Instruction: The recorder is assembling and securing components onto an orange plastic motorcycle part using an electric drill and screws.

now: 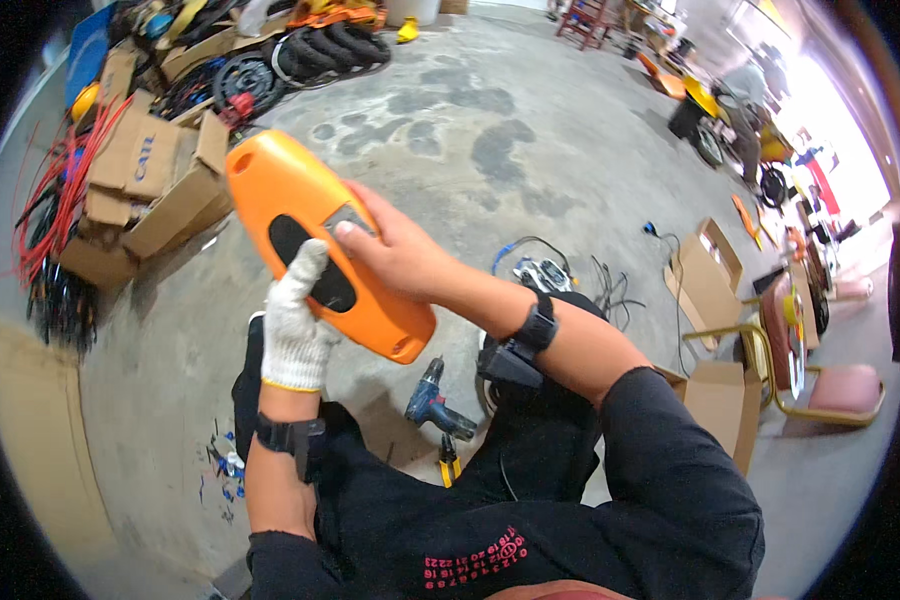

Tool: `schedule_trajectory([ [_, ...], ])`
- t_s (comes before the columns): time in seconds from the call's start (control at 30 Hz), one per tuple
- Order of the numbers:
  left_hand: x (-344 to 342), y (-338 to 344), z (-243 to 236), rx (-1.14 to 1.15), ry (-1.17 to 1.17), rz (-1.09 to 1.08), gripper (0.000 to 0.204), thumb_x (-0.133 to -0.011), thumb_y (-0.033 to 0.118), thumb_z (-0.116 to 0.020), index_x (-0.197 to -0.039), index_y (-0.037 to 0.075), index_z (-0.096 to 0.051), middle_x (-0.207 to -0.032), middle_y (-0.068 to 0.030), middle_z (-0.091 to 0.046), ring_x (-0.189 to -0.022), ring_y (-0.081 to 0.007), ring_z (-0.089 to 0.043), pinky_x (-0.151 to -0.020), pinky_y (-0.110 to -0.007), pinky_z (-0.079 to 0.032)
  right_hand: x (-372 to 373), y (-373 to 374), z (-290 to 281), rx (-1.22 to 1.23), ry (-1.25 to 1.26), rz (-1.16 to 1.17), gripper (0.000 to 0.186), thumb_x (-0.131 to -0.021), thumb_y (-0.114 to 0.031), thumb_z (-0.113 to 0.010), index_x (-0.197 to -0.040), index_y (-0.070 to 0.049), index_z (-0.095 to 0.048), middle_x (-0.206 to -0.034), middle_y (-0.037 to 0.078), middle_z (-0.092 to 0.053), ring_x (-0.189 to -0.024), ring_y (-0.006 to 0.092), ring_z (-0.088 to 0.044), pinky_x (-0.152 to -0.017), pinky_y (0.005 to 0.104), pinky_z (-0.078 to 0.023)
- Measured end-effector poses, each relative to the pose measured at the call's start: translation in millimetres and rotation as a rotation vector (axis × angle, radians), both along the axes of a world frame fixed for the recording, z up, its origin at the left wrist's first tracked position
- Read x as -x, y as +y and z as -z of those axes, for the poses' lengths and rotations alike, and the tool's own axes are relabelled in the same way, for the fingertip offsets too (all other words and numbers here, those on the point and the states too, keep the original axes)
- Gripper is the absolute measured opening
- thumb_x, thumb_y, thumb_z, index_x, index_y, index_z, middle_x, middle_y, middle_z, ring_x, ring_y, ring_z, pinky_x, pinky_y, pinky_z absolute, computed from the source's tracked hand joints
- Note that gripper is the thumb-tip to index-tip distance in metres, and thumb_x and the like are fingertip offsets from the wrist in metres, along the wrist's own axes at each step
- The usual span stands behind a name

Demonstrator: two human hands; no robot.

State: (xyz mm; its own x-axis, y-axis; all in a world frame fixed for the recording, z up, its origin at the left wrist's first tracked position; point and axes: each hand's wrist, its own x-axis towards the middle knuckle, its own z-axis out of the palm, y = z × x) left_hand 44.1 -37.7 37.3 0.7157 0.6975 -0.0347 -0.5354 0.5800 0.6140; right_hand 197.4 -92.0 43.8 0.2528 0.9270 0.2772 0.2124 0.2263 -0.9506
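Note:
An elongated orange plastic housing [390, 315] with a black oval panel and a small grey patch on its face is held tilted in front of me. My left hand [295, 325], in a white knit glove, grips its lower left side, thumb lying over the black panel. My bare right hand [390, 245] is wrapped round its right side, with the thumb at the grey patch. Below the housing, a blue and black cordless drill [435, 405] lies on the floor between my legs, with a yellow-handled tool [448, 460] beside it.
Cardboard boxes [140, 180], red cables [50, 230] and stacked tires [325, 55] crowd the left and back. A tangle of cables and parts [540, 275] lies ahead. At right are open cartons [725, 400], a pink-seated chair [840, 390] and a person [740, 90] among wheeled items.

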Motion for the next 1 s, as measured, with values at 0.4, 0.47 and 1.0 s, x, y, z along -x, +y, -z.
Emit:
schedule_trajectory([
  [0.4,5.2,10.7,1.1,0.14,0.076,-0.051,0.036,-0.092,0.012,-0.066,-0.127,0.005,-0.058,-0.12,-0.0151,-0.067,-0.101,-0.031,-0.069,-0.087,-0.049,-0.059,-20.6,27.3,47.4,0.141,0.05,0.106,0.065,-0.104,-0.047,-0.038,-0.144,0.004,-0.035,-0.14,0.02,-0.049,-0.126,0.0277,-0.051,-0.107,0.0384,-0.039],
  [0.47,9.4,18.6,8.8,0.21,0.072,-0.094,0.037,-0.091,0.012,-0.068,-0.127,0.006,-0.059,-0.122,-0.0148,-0.066,-0.103,-0.0313,-0.068,-0.089,-0.052,-0.057,-41.1,50.9,70.1,0.087,0.055,0.211,0.06,-0.105,-0.048,-0.036,-0.128,0.004,-0.051,-0.123,0.019,-0.061,-0.111,0.0266,-0.06,-0.097,0.0406,-0.046],
  [1.0,88.1,71.7,-22.1,0.183,0.03,-0.756,0.031,-0.095,0.018,-0.062,-0.122,0.003,-0.057,-0.118,-0.0146,-0.066,-0.104,-0.0291,-0.066,-0.091,-0.05,-0.055,-17.7,26.7,407.0,0.88,-0.621,0.15,0.037,-0.089,-0.035,-0.062,-0.103,-0.002,-0.07,-0.093,0.022,-0.071,-0.091,0.0326,-0.07,-0.085,0.0419,-0.053],
])
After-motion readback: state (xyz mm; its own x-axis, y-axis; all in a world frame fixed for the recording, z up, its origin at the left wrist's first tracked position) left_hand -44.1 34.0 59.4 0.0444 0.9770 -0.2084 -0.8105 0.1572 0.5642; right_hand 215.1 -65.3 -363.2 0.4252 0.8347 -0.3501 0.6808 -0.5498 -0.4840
